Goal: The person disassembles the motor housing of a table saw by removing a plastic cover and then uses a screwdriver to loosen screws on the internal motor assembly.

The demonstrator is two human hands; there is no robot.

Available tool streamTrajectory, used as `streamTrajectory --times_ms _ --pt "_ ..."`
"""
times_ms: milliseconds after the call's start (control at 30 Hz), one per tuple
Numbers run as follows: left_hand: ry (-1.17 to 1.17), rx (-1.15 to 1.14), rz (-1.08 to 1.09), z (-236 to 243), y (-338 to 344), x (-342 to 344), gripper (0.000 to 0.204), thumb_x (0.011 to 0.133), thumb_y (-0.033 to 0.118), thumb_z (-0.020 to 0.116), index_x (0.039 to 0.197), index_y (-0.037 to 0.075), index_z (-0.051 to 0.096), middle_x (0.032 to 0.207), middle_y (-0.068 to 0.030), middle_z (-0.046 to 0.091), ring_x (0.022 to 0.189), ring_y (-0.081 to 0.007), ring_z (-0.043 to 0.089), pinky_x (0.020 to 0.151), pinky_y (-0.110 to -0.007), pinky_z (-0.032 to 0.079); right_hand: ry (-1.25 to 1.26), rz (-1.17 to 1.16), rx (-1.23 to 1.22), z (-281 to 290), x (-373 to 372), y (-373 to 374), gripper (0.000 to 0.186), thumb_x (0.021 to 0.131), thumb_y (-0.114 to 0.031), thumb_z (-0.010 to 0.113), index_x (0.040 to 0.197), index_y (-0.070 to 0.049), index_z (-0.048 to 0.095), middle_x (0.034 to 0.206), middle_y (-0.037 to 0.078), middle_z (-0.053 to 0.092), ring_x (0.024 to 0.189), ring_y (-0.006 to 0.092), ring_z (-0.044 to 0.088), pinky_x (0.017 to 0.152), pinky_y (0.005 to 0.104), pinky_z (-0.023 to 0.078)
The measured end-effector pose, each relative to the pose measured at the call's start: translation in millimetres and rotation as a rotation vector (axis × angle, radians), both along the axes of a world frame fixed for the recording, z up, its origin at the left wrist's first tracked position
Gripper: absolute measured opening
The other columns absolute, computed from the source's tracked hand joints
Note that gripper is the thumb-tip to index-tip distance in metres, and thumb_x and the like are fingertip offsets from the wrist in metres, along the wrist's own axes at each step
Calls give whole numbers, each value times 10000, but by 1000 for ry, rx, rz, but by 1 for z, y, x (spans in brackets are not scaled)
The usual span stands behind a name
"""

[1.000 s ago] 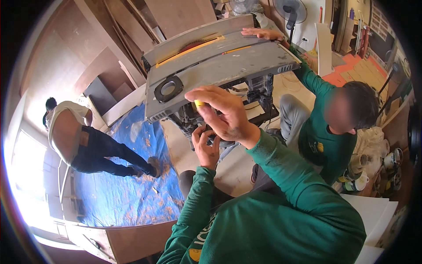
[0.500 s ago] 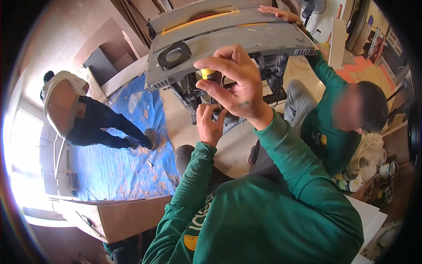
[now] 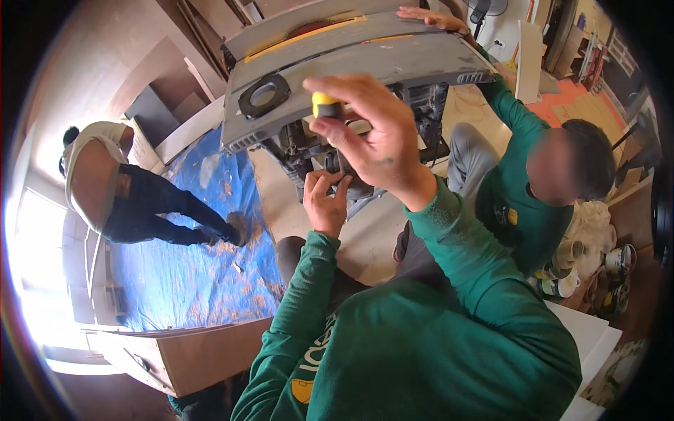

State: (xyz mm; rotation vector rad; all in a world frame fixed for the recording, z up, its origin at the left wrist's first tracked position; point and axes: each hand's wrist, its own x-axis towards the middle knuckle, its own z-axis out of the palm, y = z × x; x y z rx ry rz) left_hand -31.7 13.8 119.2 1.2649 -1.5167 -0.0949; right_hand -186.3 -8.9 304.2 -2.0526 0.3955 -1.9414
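My right hand (image 3: pixel 382 137) is raised in front of a table saw (image 3: pixel 351 59). Its thumb and fingers curl around the yellow-and-black handle (image 3: pixel 326 105) of what looks like a screwdriver; the shaft and tip cannot be seen. Lower and to the left, my left hand (image 3: pixel 325 203) pinches with bent fingers at the dark parts under the saw's front edge. What lies between those fingertips is hidden. On the grey saw top, left of my right hand, sits a flat black ring-shaped piece (image 3: pixel 254 102). The toothed blade (image 3: pixel 314 29) stands up at the far side.
A co-worker in green (image 3: pixel 519 203) sits close on the right, one hand (image 3: pixel 432 17) on the saw top. Another person (image 3: pixel 140 182) bends over a dusty blue tarp (image 3: pixel 210 281) at left. A wooden box (image 3: pixel 210 351) stands near left, several buckets (image 3: pixel 562 281) at right.
My right hand has turned on the handle, and more of its yellow-and-black end shows. My left hand stays under the saw edge. The whole view has shifted slightly.
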Motion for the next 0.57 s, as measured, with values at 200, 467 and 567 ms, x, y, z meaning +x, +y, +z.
streamTrajectory --times_ms 200,467,567 --pt "28 -34 -20 4 -1 -3 143 803 53 880 866 18 757 946 -101 676 831 -250 675 770 -372 542 -404 -163 -106 41 -67 -31 437 946 -1 784 1349 19 617 1115 65 698 1012 132 686 888 283 579" --pt "24 43 -84 9 -2 0 158 831 54 861 920 14 736 941 -100 681 796 -235 672 740 -343 539 -525 -270 46 -35 -147 -143 400 935 -75 831 1220 38 575 1136 125 701 1034 169 695 914 278 587" --pt "6 46 -70 10 -5 2 163 844 56 853 955 26 738 936 -101 680 808 -226 683 754 -348 548 -246 -521 202 -61 -161 -143 472 955 -162 827 1304 -34 536 1244 115 723 1084 200 693 981 326 568"
